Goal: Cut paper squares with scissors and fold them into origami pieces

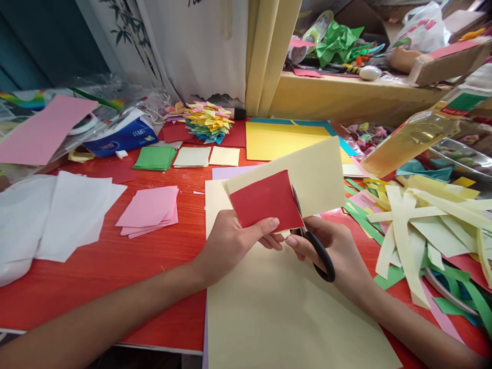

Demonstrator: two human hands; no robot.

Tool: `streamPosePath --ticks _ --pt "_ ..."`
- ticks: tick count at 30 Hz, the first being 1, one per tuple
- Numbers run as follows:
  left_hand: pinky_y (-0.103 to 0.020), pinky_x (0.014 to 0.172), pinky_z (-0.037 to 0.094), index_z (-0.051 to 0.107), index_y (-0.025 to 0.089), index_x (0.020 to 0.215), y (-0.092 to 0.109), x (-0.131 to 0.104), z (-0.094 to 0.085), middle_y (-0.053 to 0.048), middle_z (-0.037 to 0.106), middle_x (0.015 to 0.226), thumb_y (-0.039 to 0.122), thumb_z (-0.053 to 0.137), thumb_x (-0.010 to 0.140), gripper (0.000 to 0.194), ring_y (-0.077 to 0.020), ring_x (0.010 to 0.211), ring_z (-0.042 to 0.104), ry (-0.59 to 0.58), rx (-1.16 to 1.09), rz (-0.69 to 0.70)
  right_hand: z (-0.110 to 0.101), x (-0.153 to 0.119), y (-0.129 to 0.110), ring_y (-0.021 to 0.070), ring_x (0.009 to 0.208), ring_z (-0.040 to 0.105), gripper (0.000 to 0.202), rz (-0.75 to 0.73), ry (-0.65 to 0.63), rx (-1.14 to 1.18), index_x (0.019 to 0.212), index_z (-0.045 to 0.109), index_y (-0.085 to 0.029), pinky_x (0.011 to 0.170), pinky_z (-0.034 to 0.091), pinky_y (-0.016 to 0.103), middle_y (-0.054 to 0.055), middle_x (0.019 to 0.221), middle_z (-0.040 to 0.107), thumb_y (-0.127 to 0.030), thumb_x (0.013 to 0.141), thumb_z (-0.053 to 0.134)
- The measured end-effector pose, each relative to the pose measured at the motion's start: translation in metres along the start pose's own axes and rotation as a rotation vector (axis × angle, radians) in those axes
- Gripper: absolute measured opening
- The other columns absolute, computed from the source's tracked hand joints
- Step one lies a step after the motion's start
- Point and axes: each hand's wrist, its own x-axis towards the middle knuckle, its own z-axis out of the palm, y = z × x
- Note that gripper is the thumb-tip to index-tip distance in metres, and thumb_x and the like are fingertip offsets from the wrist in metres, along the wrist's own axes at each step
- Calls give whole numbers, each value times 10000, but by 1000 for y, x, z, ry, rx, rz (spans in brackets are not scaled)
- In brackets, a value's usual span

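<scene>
My left hand pinches a red paper piece laid over a longer cream paper strip, thumb on top and fingers beneath. In my right hand is a pair of black-handled scissors. Their blade stands along the right edge of the red piece, against the cream paper. Below both hands lies a large cream sheet on the red table, with the edge of a lilac sheet showing behind it.
Left are pink squares and white sheets. Behind lie green squares, cream squares, a folded-paper bundle and a yellow sheet. Paper offcuts pile up at right near a tilted bottle.
</scene>
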Motion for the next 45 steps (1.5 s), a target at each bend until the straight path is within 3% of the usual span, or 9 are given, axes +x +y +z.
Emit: streamPosePath --ticks 5,13,25,34,39,45 --pt "-218 649 529 675 167 601 1 -1 0 -6 703 619 336 588 775 258 -132 609 658 12 18 13 1 -2 0 89 429 362 456 0 23 26 537 323 -212 398 253 239 -40 456 424 -491 678 655" --pt "-224 622 537 665 138 618 -2 1 0 -20 687 598 315 591 775 248 -140 587 657 -10 -20 16 1 2 -4 89 417 360 450 103 -22 133 526 371 -208 381 254 236 -37 450 429 -517 621 685" --pt "-248 600 546 654 134 652 -3 2 0 -26 684 618 308 591 771 220 -155 585 659 -34 -36 8 4 1 0 94 415 349 504 115 -20 134 534 293 -219 387 237 247 -40 441 393 -574 644 634" --pt "-261 598 555 647 131 662 -5 1 1 -28 681 622 306 592 768 212 -154 583 655 -46 -51 6 5 -2 4 104 430 400 469 106 -5 141 554 324 -221 401 258 255 -34 474 430 -555 654 637" --pt "-253 607 552 654 135 650 -4 1 1 -31 682 609 315 588 768 225 -155 589 657 -34 -19 -22 4 0 0 90 402 345 494 135 -20 132 531 317 -216 384 242 250 -45 431 389 -579 637 636" --pt "-245 587 549 653 140 662 -5 3 0 -19 679 610 304 585 772 209 -149 578 657 -45 -32 -7 6 -2 6 108 442 384 447 104 -37 151 570 331 -223 401 250 257 -29 489 427 -561 690 598"
